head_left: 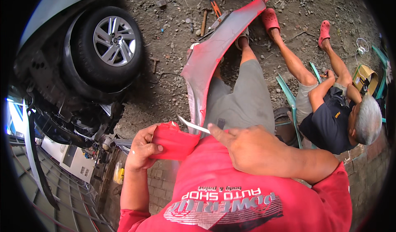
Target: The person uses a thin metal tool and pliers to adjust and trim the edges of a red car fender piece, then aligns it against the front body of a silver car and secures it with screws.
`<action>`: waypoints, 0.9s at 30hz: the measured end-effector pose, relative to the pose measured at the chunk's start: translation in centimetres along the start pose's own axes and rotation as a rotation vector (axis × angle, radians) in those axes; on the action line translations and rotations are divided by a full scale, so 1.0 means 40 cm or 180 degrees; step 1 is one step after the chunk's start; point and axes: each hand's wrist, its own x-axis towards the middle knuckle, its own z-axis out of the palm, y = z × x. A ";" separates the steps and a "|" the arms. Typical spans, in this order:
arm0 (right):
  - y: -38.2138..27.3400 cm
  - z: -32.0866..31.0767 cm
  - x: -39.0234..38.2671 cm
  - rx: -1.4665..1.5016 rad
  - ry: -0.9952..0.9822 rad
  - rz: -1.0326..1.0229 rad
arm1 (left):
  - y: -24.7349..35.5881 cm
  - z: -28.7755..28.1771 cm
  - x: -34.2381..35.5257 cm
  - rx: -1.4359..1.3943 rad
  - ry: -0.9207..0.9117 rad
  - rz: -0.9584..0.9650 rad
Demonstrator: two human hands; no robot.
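My left hand (142,147) pinches a flat red piece (175,142) with a rough upper edge, in front of my chest. Its material I cannot make out. My right hand (247,145) is closed round the end of a slim, pale metal blade (194,125), the forefinger stretched along it. The blade's tip points up and left, just above the red piece; whether they touch I cannot tell. A car fender (222,40), grey with red edges, slants across from my lap to the ground beyond, its lower end close behind the blade.
At left stands a car's wheel (113,42) with exposed dark parts below it. Hammers (204,22) and orange-handled pliers (215,8) lie on gravel. On the right sits another person (330,116) beside teal chair frames (291,102) and a cardboard box (365,81).
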 end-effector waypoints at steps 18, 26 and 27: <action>0.043 0.009 0.032 0.0213 0.0590 0.0173 | -0.018 -0.020 -0.012 -0.0024 -0.0021 0.0033; 0.114 0.112 0.212 0.1526 0.1130 -0.0863 | -0.013 -0.010 -0.005 0.0063 0.0012 0.0015; 0.102 0.130 0.241 0.1730 0.1067 -0.0973 | -0.015 -0.007 -0.003 0.0042 0.0052 0.0038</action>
